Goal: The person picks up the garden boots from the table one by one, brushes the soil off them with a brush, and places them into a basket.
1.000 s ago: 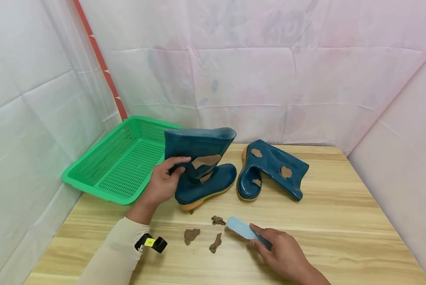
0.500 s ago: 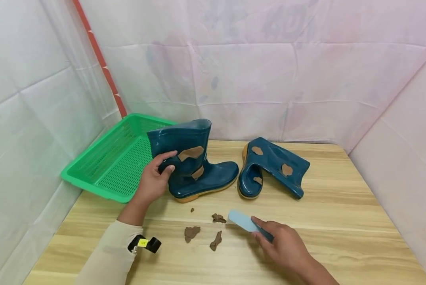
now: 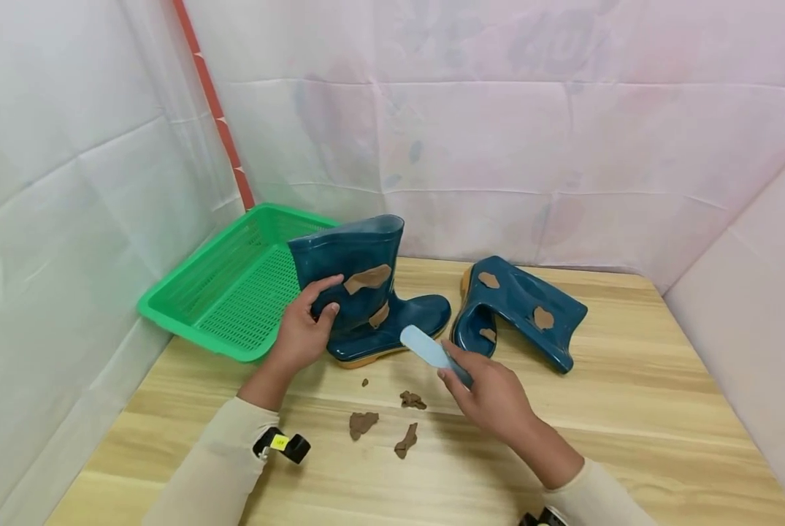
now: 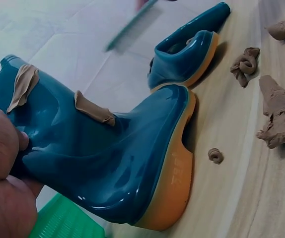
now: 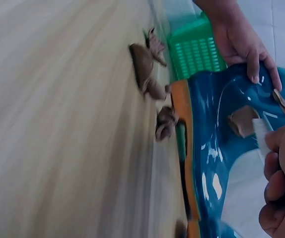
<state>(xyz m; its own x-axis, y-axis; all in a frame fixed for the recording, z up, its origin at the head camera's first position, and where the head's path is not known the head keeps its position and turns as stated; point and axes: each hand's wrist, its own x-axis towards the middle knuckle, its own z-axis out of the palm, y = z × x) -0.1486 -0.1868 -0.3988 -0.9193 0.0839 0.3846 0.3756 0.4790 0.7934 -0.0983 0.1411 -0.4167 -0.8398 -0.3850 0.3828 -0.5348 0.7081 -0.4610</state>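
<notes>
Since the earlier frame, the right hand (image 3: 494, 394) has risen from above the brown lumps toward the upright boot, bringing with it a flat hand tool with a light-blue blade (image 3: 426, 347) and a darker blue handle. Its fingers are curled round that handle; the left wrist view shows the blade apart from the boot. Left hand (image 3: 305, 332): gripping the rear of the shaft of a glossy dark-teal rubber boot (image 3: 355, 310) with a yellow-orange sole, which stands on the wood-grain table (image 3: 629, 365) between a green perforated plastic basket (image 3: 198, 337) and a second, matching teal boot (image 3: 520, 292) lying on its side. Two flat brown patches (image 3: 369, 279) cling to the upright boot, three to its mate. Nearer the person lie three clay-like brown lumps (image 3: 363, 425) and a small crumb (image 3: 365, 383).
</notes>
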